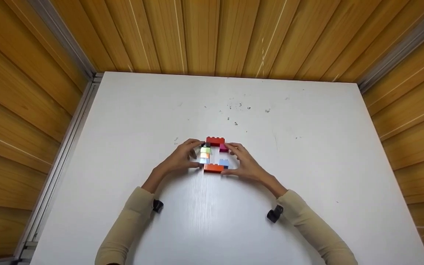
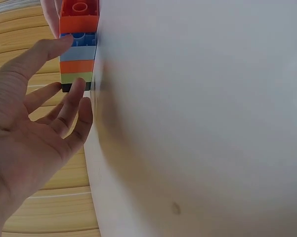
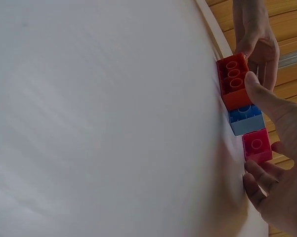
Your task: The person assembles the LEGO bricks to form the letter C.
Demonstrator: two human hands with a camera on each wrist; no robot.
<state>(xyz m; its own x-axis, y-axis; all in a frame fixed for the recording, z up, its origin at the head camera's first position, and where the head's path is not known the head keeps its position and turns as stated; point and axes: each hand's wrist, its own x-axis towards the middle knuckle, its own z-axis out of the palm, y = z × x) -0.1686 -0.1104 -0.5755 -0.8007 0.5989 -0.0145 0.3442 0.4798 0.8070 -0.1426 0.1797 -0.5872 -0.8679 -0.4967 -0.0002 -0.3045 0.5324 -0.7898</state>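
Note:
Toy building bricks form a small ring on the white table (image 1: 204, 206). At the far side is a long red brick (image 1: 216, 141), at the near side a long orange brick (image 1: 214, 168). The left side stacks black, green (image 1: 205, 149), orange and light blue bricks. My left hand (image 1: 180, 157) pinches this column between thumb and fingers. On the right, a magenta brick (image 1: 223, 148) and a light blue brick (image 1: 223, 162) stand apart. My right hand (image 1: 248, 163) holds that side, thumb at the orange brick's end, fingertips by the magenta brick. Hollow undersides show in the right wrist view.
Wood-look panels (image 1: 201, 36) stand behind and beside the table. A metal rail (image 1: 55, 162) runs along its left edge. Small dark marks dot the tabletop beyond the bricks. A small black device (image 1: 274, 213) is on each wrist.

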